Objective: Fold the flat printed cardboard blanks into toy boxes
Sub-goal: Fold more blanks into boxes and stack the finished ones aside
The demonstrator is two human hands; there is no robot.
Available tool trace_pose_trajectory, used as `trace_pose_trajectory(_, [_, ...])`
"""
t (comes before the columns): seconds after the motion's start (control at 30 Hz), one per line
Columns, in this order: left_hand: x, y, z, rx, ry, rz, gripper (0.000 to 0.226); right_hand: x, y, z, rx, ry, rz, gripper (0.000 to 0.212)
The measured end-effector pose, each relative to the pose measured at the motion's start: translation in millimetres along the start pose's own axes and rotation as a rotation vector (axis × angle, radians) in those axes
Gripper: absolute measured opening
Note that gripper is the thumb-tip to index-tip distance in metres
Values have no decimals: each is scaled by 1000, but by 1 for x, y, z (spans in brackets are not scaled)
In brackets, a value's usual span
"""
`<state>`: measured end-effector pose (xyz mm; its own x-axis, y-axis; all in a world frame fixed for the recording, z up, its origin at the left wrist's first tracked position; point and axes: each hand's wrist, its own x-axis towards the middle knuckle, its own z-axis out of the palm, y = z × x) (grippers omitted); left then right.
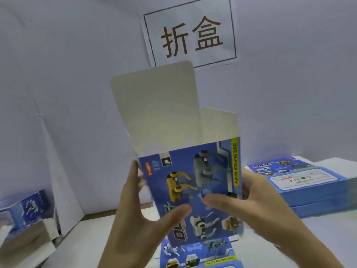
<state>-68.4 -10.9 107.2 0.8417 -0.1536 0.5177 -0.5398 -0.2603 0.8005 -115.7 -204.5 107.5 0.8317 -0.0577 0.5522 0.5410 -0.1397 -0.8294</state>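
Observation:
I hold a blue printed toy box [193, 180] upright in mid-air, opened into a square tube, its top lid flap [154, 105] standing up with the plain grey inside facing me. My left hand [139, 206] grips the box's left edge, thumb across the printed front. My right hand [249, 202] grips the right edge, thumb lying on the front. A flat blank [199, 252] with robot-dog print lies on the table right below the box.
A stack of flat blue blanks [301, 178] sits on the table at the right. Folded boxes [29, 207] lie in a carton at the left. A white wall with a paper sign [191, 35] stands close behind.

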Motion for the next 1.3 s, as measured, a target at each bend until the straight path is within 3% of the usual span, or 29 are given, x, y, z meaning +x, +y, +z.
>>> trace_pose_trajectory(0.07, [-1,1,4,55,-1,43,132,1,2,-3,57,78,11,10])
trace_pose_trajectory(0.13, [0,0,7,59,29,78,128,1,7,-3,114,117,26,9])
trace_pose_trajectory(0.3, [-2,0,4,-9,-8,24,128,-1,11,-4,-44,-54,0,24])
trace_pose_trajectory(0.43, [-6,2,12,90,49,118,124,2,22,-4,85,173,-42,11])
trace_pose_trajectory(0.5, [-5,-4,10,52,70,126,123,1,22,-5,71,122,-52,9])
trace_pose_trajectory(0.6, [-4,-8,5,10,12,84,123,1,21,-3,-34,-63,-57,22])
trace_pose_trajectory(0.67, [-6,-8,9,6,-24,64,122,2,25,-1,-62,-42,-77,21])
trace_pose_trajectory(0.77, [-8,-7,13,-13,48,91,123,1,28,3,-62,78,-112,17])
trace_pose_trajectory(0.87, [-5,-12,11,-102,55,96,107,0,23,2,-141,37,-129,26])
trace_pose_trajectory(0.97, [-7,-10,12,-135,-45,132,60,1,24,0,-269,-25,-118,56])
trace_pose_trajectory(1.03, [-8,-8,18,-170,-104,125,44,1,25,-3,-215,-30,-84,78])
trace_pose_trajectory(1.13, [-11,-9,31,-230,22,69,22,0,27,-5,-195,24,-71,97])
trace_pose_trajectory(1.2, [-14,-10,39,-205,154,61,26,-1,29,-3,-239,63,-104,97])
trace_pose_trajectory(1.3, [-18,-8,50,-177,130,121,22,-1,32,5,-283,112,-169,98])
